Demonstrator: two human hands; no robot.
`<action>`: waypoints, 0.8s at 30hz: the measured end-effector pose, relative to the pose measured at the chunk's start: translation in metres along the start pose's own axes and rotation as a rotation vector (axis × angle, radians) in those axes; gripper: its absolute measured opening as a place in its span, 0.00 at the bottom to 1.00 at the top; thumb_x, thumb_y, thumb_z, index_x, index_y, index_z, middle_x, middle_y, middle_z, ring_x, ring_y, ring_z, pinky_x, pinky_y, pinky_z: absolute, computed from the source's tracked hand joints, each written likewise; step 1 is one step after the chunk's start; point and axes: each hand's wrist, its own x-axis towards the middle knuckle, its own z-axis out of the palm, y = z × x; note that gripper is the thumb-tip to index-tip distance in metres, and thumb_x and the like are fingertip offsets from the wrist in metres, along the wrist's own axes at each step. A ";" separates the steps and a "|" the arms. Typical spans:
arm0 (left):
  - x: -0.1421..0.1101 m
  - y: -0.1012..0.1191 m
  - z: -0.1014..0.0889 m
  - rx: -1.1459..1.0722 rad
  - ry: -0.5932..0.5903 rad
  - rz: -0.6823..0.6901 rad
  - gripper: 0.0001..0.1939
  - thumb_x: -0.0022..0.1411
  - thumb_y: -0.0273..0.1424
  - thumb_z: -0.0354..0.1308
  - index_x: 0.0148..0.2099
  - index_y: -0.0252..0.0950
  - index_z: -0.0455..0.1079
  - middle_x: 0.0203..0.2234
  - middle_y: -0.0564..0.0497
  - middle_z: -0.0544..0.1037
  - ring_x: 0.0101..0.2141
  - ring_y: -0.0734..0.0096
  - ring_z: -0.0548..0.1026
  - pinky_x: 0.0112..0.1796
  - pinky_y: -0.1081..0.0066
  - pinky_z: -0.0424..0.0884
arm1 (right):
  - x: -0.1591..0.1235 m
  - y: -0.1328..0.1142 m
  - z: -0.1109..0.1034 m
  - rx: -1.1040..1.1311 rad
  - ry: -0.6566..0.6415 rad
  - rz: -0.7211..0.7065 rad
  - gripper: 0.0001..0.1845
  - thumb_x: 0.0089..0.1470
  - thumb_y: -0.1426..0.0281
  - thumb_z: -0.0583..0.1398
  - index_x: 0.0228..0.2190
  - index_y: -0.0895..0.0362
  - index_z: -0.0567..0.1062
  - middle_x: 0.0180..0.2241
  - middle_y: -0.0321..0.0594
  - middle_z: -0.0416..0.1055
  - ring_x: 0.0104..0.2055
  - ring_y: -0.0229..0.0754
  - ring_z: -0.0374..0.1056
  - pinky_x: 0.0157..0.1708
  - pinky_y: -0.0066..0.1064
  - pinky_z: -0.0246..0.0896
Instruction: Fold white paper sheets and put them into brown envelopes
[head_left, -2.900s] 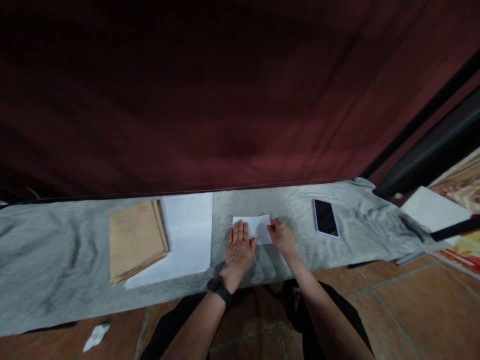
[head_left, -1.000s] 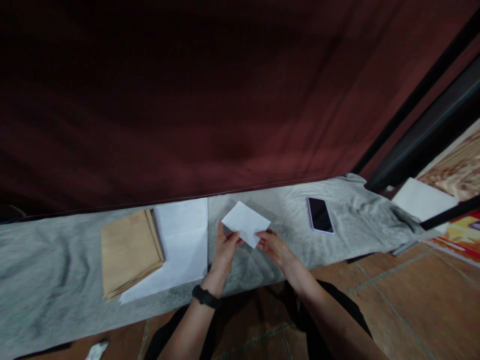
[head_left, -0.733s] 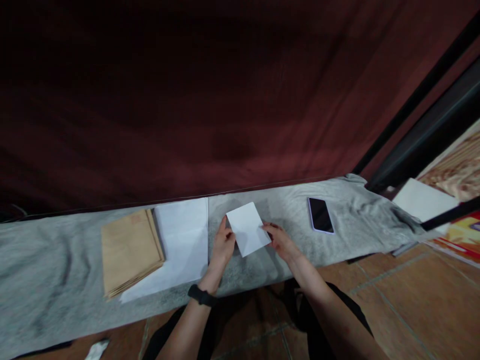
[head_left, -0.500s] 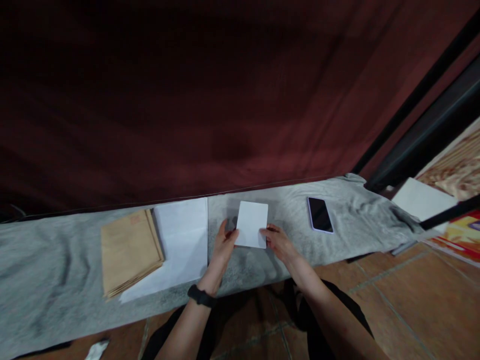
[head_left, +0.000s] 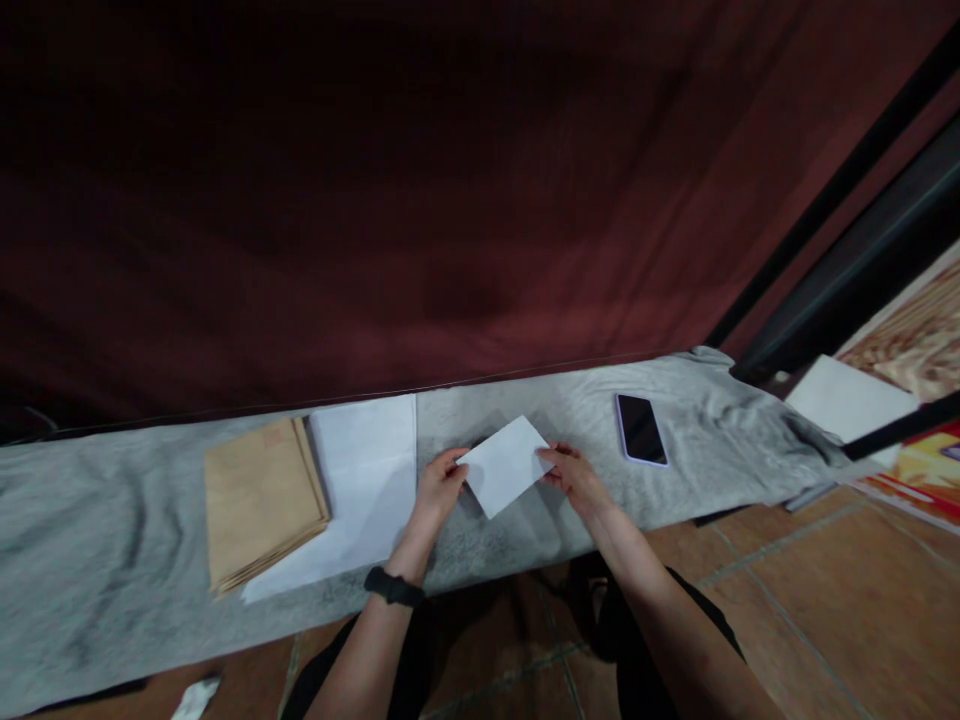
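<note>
A folded sheet of white paper (head_left: 504, 466) is held between my two hands, tilted with its corners pointing up and down. My left hand (head_left: 441, 484) pinches its left corner. At the right corner, my right hand (head_left: 574, 474) grips the paper with the thumb on top. Left of my hands lie larger white paper sheets (head_left: 367, 485), partly covered by a stack of brown paper envelopes (head_left: 264, 500). To the right a phone (head_left: 641, 429) in a light purple case rests face up, its screen dark.
Grey cloth (head_left: 112, 540) covers the long bench, wrinkled at its right end. Behind it hangs a dark red curtain (head_left: 480, 200). Black bars (head_left: 840, 190) stand at the right, near a white sheet (head_left: 851, 398) and a colourful package (head_left: 926, 465). Below is a tiled floor (head_left: 795, 590).
The folded paper has turned from nearly upright to a slant between my hands. My left hand has shifted slightly left and closed on the paper's corner.
</note>
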 end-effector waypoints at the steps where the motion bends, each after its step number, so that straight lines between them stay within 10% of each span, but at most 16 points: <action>1: 0.001 -0.002 0.000 0.006 0.035 0.008 0.15 0.53 0.30 0.59 0.44 0.35 0.76 0.20 0.57 0.72 0.20 0.75 0.68 0.24 0.74 0.62 | 0.000 0.001 0.000 -0.056 -0.008 -0.008 0.07 0.48 0.66 0.63 0.31 0.55 0.73 0.30 0.39 0.77 0.33 0.45 0.75 0.30 0.32 0.71; 7: 0.011 -0.007 0.002 0.107 0.140 0.042 0.19 0.55 0.25 0.57 0.51 0.33 0.73 0.24 0.55 0.75 0.26 0.70 0.74 0.31 0.71 0.70 | 0.000 0.009 0.004 -0.452 0.006 -0.055 0.04 0.49 0.73 0.61 0.25 0.55 0.71 0.18 0.29 0.66 0.20 0.37 0.67 0.21 0.26 0.59; 11: -0.006 -0.006 0.019 0.521 0.151 0.163 0.23 0.62 0.25 0.53 0.59 0.33 0.68 0.46 0.42 0.80 0.44 0.61 0.79 0.47 0.61 0.73 | 0.000 0.010 0.006 -0.617 -0.005 -0.056 0.04 0.54 0.73 0.58 0.29 0.55 0.72 0.18 0.29 0.68 0.19 0.36 0.68 0.21 0.25 0.58; 17: -0.049 -0.017 0.058 1.149 -0.047 0.415 0.30 0.69 0.39 0.50 0.69 0.32 0.57 0.69 0.37 0.56 0.68 0.49 0.53 0.65 0.46 0.50 | -0.007 0.010 0.007 -0.798 -0.006 -0.079 0.07 0.57 0.72 0.56 0.37 0.57 0.75 0.26 0.37 0.75 0.30 0.42 0.74 0.30 0.28 0.64; 24: -0.045 -0.026 0.053 1.232 -0.060 0.445 0.30 0.73 0.39 0.40 0.71 0.31 0.53 0.70 0.39 0.54 0.69 0.54 0.51 0.66 0.49 0.50 | -0.020 0.013 0.023 -1.287 0.182 -0.618 0.20 0.65 0.70 0.51 0.55 0.60 0.70 0.54 0.54 0.71 0.56 0.54 0.66 0.55 0.44 0.60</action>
